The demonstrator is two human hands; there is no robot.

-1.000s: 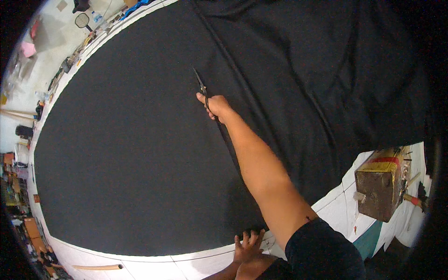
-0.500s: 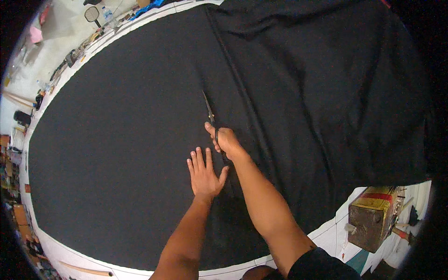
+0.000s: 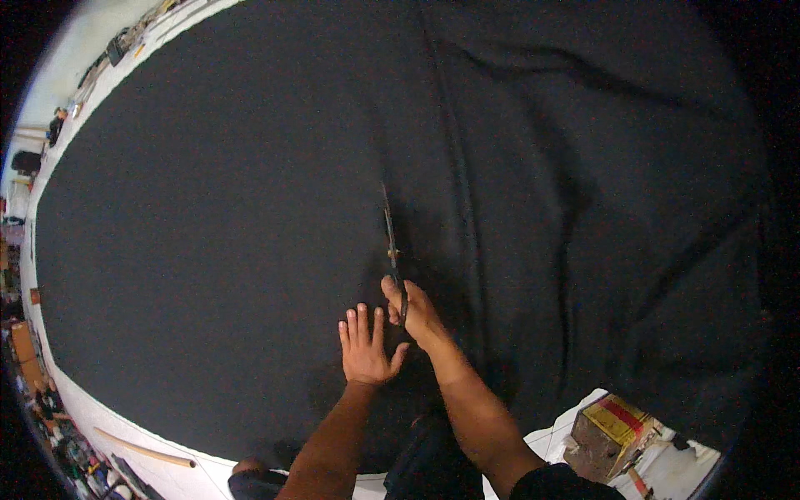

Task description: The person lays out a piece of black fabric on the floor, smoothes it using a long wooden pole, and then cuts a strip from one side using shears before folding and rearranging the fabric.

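A wide sheet of black fabric (image 3: pixel 208 217) lies spread out under both hands. My right hand (image 3: pixel 417 315) is closed around the dark handles of a pair of scissors (image 3: pixel 392 242). The blades point away from me over the cloth, with a brass-coloured pivot between blades and handles. Just left of the scissors, my left hand (image 3: pixel 367 354) rests flat on the fabric, fingers spread and holding nothing. Whether the blades sit in a cut is hard to make out against the black.
Folds and ridges run through the right side of the fabric. At the lower right stands a worn box (image 3: pixel 602 437) with yellow and red on it. A wooden stick (image 3: pixel 146 448) lies on the white tiled floor at the lower left. Assorted clutter lines the left edge.
The view has shifted, and both hands and the scissors appear lower in it. The scissor blades look more upright than before. The left hand stays flat beside the right.
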